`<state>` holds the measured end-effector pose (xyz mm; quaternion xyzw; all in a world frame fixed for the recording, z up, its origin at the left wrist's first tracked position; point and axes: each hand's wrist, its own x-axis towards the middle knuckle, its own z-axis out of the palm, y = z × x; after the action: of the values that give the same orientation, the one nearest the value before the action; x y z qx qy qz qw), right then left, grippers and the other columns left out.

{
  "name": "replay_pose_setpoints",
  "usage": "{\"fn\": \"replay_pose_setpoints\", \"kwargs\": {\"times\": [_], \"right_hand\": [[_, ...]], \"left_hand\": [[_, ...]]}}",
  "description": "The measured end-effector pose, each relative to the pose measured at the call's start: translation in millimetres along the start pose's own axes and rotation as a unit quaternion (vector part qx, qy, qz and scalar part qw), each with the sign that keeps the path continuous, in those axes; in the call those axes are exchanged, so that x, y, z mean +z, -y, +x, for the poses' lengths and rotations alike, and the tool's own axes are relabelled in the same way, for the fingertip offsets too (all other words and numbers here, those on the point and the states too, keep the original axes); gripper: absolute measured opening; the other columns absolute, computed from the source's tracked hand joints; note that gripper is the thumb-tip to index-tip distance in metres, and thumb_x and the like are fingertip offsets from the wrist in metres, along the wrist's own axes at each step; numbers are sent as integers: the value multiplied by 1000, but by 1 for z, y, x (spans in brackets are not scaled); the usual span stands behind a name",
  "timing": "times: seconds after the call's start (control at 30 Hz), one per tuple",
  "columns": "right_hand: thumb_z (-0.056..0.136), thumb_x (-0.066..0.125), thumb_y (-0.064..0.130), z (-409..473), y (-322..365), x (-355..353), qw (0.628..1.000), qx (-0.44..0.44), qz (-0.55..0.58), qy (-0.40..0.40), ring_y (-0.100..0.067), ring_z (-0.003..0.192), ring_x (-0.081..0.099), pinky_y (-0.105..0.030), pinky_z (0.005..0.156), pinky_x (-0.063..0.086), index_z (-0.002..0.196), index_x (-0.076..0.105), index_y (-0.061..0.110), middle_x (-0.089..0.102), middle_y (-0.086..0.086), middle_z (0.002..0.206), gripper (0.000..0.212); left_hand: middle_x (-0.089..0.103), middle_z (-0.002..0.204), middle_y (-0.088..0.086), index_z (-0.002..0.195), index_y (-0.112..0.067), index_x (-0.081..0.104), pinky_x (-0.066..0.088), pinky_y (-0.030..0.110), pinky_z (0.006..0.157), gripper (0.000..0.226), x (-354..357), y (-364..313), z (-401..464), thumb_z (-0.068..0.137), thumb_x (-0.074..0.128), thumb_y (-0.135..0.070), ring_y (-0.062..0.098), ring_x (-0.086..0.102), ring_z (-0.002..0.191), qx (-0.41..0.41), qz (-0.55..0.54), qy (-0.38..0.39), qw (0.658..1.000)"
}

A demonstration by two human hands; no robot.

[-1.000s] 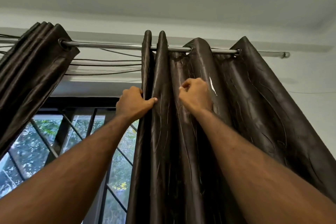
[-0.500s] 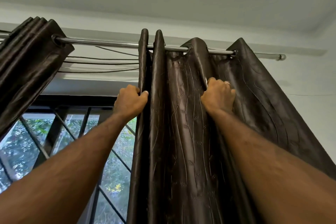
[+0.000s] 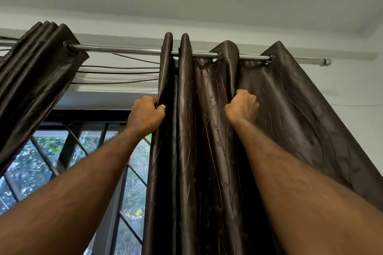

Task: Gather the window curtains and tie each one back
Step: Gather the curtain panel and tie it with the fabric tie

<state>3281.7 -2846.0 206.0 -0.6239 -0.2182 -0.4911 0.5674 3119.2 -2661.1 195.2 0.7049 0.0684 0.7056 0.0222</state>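
A dark brown, shiny right curtain (image 3: 199,151) hangs by eyelets from a metal rod (image 3: 124,49) and is partly spread toward the right wall. My left hand (image 3: 146,114) grips its leftmost fold just below the rod. My right hand (image 3: 243,107) grips a fold further right, under the third pleat, fingers curled into the cloth. A second brown left curtain (image 3: 35,80) is bunched in tight pleats at the rod's left end. No tie-back shows.
Behind the gap is a window (image 3: 68,157) with a dark diamond grille and trees outside. Several thin cables (image 3: 118,72) run along the wall under the rod. The rod's end cap (image 3: 326,62) sits near the right wall. The white ceiling is above.
My right hand shifted right from the middle fold to a fold further along and closed on it. My left hand kept its grip on the leftmost fold.
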Motion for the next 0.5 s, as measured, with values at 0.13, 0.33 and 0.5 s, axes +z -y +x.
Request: {"fn": "replay_pose_setpoints", "kwargs": {"times": [0.13, 0.33, 0.5], "right_hand": [[93, 59, 9, -13, 47, 20, 986, -60, 78, 134, -37, 116, 64, -37, 95, 55, 123, 71, 13, 69, -16, 121, 33], [95, 57, 3, -20, 115, 22, 907, -97, 262, 316, -34, 120, 64, -36, 95, 55, 127, 69, 6, 68, -17, 127, 34], [93, 51, -5, -19, 99, 37, 895, -65, 316, 307, -30, 121, 64, -39, 104, 53, 133, 66, 8, 68, -12, 131, 44]], "left_hand": [[70, 78, 7, 96, -12, 74, 58, 45, 76, 13, -3, 4, 2, 92, 64, -20, 31, 68, 80, 20, -6, -4, 1000], [76, 94, 5, 118, -20, 73, 57, 37, 86, 29, 2, 2, 3, 91, 66, -12, 24, 72, 96, 42, -76, 24, 996], [60, 66, -8, 109, -9, 75, 41, 29, 60, 24, 8, -13, 3, 103, 54, -18, 10, 56, 62, 33, -102, 68, 992]]}}
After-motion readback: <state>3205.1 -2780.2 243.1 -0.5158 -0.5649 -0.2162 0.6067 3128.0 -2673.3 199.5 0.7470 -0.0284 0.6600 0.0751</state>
